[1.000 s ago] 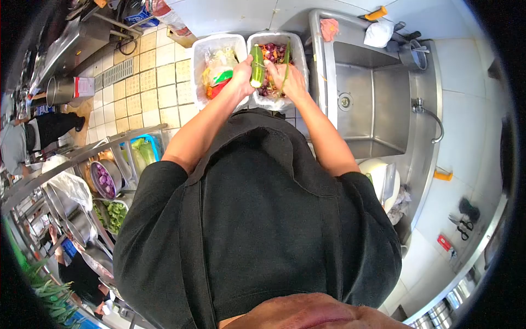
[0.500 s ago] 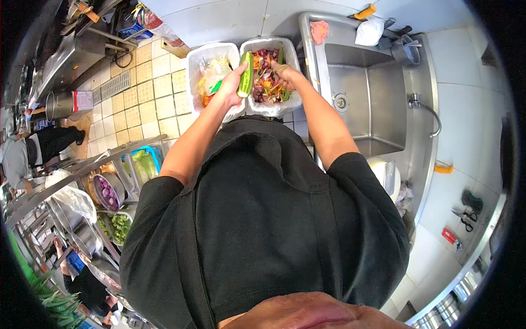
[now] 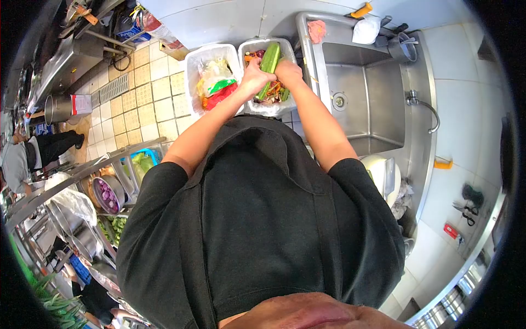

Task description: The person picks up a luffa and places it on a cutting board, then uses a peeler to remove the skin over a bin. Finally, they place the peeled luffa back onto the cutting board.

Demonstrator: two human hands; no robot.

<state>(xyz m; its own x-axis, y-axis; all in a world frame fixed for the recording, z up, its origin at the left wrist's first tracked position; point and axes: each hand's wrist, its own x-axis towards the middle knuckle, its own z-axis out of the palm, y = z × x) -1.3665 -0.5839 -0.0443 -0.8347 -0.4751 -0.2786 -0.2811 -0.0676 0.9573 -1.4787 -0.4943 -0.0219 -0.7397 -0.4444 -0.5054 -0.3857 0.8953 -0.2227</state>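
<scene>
A long green cucumber [image 3: 270, 57], with paler stripes, is tilted over the right-hand lined bin [image 3: 290, 103]. My left hand [image 3: 255, 78] is wrapped round its lower part. Close against its right side is my right hand [image 3: 288, 72], fingers curled; whatever it holds is hidden. Below both hands, the bin holds purple, orange and green vegetable scraps [image 3: 269, 97]. Directly to the left stands a second white-lined bin [image 3: 192, 71] with a red piece, a green piece and clear plastic in it.
A steel sink [image 3: 378, 104] with a tap [image 3: 422, 104] lies to the right. At the left, a rack holds a pot of purple onions [image 3: 107, 194] and leafy greens [image 3: 114, 227]. One person [image 3: 33, 153] stands far left, another [image 3: 98, 299] lower left.
My left hand has moved right with the cucumber, which now tilts over the right-hand bin beside my right hand. The red piece in the left bin has come into view.
</scene>
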